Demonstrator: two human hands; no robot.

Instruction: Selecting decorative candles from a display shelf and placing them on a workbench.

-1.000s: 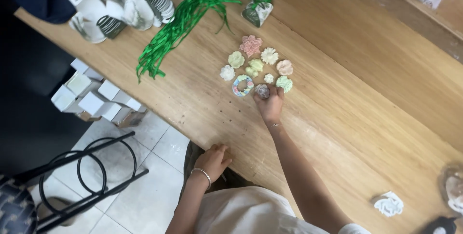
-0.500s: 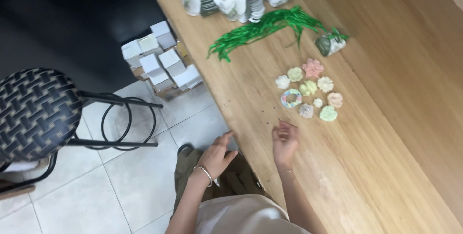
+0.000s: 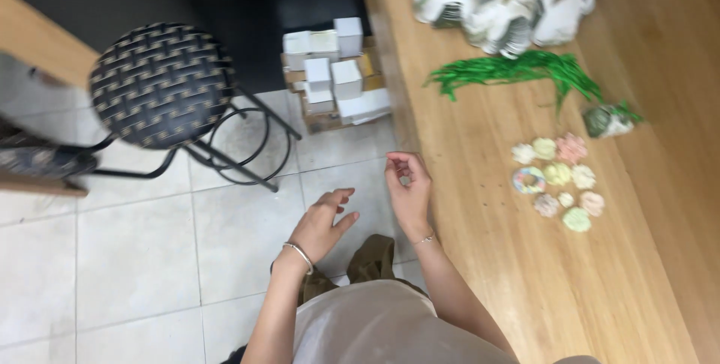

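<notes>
Both hands hang empty off the surface (image 3: 480, 206) edge: left hand (image 3: 322, 221) fingers spread, right hand (image 3: 409, 188) fingers loosely curled. The flowers (image 3: 559, 180) lie clustered, well apart from both hands.

Wooden table (image 3: 480, 259) smooth (matt); stool (image 3: 161, 82) woven seat.

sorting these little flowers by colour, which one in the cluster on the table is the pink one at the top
The pink flower at the cluster's upper right, nearest the green strands. Its neighbours are cream, pale yellow or green, and one is a multicoloured ring.
</notes>
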